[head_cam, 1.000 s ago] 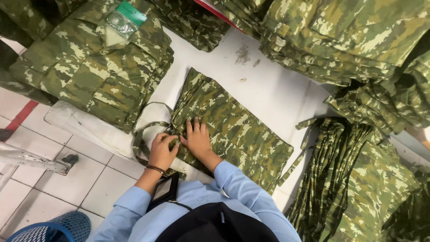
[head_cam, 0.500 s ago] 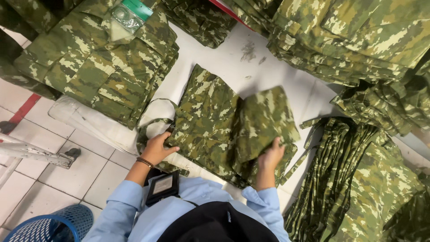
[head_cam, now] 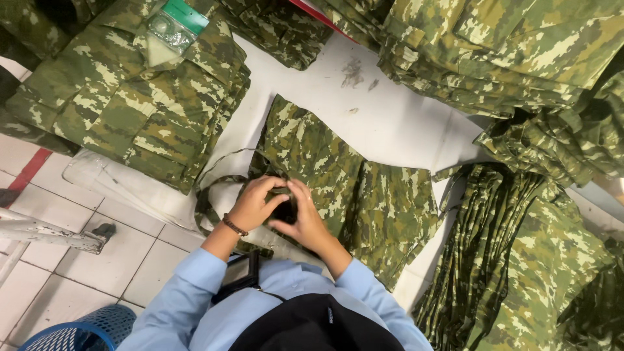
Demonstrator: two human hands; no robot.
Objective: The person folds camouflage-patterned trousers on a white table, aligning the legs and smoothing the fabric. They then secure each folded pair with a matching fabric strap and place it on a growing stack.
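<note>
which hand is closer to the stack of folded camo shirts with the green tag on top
Left. The left hand lies just below and right of the stack of folded shirts; the right hand sits farther right, over the camouflage garment.

You have a single view here, from the camera worn on your head, looking almost straight down over your chest and blue sleeves. It sits close enough that your left hand (head_cam: 250, 205) and right hand (head_cam: 305, 221) fall just below the middle of the frame. The white worktop (head_cam: 390, 123) runs slantwise across the picture (its near edge falls toward the lower left), with tiled floor (head_cam: 71, 279) showing in that corner.
</note>
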